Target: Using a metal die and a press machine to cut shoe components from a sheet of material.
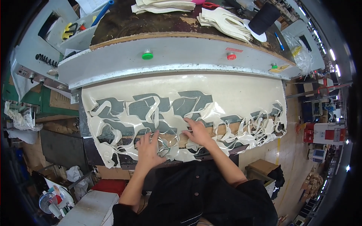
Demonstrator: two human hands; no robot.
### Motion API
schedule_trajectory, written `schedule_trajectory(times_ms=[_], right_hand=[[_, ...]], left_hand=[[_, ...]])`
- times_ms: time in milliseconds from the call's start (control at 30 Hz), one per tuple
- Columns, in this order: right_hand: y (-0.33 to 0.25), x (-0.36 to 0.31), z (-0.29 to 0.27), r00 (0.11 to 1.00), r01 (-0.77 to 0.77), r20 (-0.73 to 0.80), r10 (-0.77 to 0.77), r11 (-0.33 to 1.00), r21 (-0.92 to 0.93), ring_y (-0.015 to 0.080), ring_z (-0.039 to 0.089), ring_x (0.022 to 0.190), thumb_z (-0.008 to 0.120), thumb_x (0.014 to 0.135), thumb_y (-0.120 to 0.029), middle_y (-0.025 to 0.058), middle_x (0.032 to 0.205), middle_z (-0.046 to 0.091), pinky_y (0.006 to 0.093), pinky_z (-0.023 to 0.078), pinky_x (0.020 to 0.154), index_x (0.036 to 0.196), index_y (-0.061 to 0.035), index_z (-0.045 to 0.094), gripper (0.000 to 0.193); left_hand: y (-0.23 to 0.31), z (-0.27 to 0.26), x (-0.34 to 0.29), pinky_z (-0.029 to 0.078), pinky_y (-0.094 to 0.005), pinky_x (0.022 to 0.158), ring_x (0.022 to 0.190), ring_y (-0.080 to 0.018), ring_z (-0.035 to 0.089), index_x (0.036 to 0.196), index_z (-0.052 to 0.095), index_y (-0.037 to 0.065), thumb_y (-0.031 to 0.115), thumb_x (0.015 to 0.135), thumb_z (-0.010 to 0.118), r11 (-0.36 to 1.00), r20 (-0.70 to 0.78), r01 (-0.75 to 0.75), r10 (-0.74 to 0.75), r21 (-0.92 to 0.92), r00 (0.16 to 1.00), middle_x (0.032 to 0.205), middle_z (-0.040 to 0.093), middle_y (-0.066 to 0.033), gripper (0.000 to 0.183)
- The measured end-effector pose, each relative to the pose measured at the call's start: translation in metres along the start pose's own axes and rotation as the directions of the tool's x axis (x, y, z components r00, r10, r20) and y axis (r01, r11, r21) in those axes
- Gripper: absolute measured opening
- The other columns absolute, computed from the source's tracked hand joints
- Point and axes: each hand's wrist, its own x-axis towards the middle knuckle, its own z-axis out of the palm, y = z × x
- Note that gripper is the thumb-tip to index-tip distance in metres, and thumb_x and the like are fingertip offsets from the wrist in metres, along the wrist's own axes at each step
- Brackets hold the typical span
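reaching over cut cream sheet (245, 87) with left hand (149, 151) at seven o'clock, right hand (200, 133) at five, both with fingers spread.

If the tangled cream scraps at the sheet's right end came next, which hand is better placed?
Probably the right hand: it lies nearer those tangled cream scraps, and its forearm comes in from that side. The left hand is farther away and would likely have to reach past the right arm.

The bare left forearm (136, 184) reaches forward, the left hand (149, 151) palm down with fingers (146, 139) spread. The right forearm (226, 162) slants inward, the right hand (200, 133) bent leftward, fingertips (187, 120) parted.
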Motion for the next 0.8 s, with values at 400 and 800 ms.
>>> schedule_trajectory(times_ms=[400, 800], right_hand=[[0.015, 0.014, -0.059, 0.995, 0.092, -0.037, -0.094, 0.995, -0.048, 0.038, 0.07, 0.093, 0.076, 0.096, -0.021, 0.0145, 0.102, 0.076, 0.0468, 0.057, 0.091, 0.111, -0.0053, 0.078, 0.022], [0.093, 0.09, -0.061, 0.991, 0.109, -0.046, -0.129, 0.946, -0.305, 0.0316, 0.065, 0.113, 0.083, 0.08, -0.011, 0.0098, 0.12, 0.07, 0.0444, 0.049, 0.102, 0.122, -0.0165, 0.078, 0.042]], left_hand=[[-0.027, -0.011, -0.019, 0.046, -0.0516, 0.107, 0.124, -0.0416, 0.056, 0.156, 0.049, 0.007, 0.026, 0.052, 0.094, 0.979, -0.267, 0.09, -0.138, -0.184, 0.954, 0.138, 0.056, -0.0202, 0.115], [0.001, -0.008, -0.03, 0.046, -0.0516, 0.112, 0.129, -0.0435, 0.056, 0.157, 0.049, 0.007, 0.027, 0.052, 0.096, 0.97, -0.247, 0.023, -0.085, -0.241, 0.965, 0.141, 0.055, -0.0228, 0.117]])
